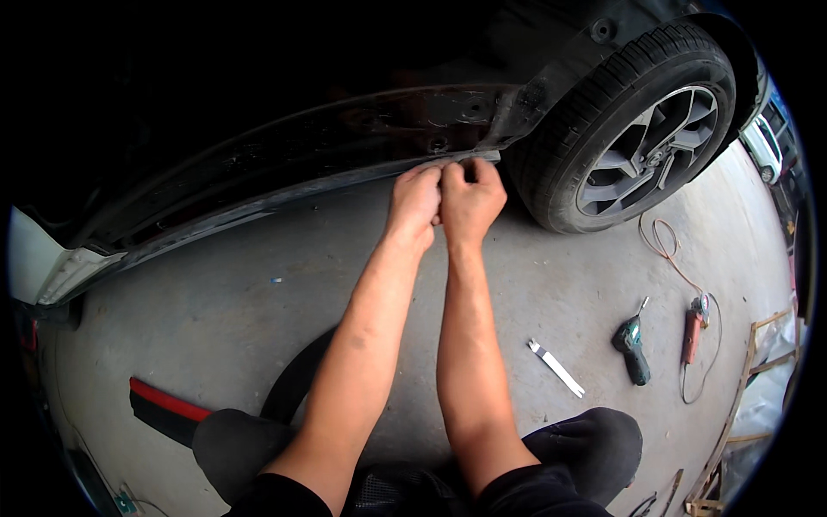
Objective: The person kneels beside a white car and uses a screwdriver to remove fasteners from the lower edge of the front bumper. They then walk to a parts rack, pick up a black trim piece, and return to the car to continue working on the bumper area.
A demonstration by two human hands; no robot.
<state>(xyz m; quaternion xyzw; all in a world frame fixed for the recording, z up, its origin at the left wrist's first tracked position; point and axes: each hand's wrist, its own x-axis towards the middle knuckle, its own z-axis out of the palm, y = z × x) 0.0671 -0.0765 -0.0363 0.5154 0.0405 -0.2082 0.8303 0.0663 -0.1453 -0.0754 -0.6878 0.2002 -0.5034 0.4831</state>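
Both my arms reach forward to the lower side of a black car (362, 129), just short of a wheel. My left hand (417, 203) is closed, its fingers curled at the bottom edge of the scuffed sill (293, 196). Right beside it, touching, is my right hand (473, 200), closed with thumb and fingers pinched together. Whatever lies between the fingers of either hand is hidden or too small to make out.
The wheel (637, 142) stands to the right of my hands. On the concrete floor lie a white fork-ended pry tool (558, 369), a green-black cordless screwdriver (633, 349) and a red corded tool (692, 336). A red-and-black strip (168, 405) rests at left; a wooden frame (728, 422) stands right.
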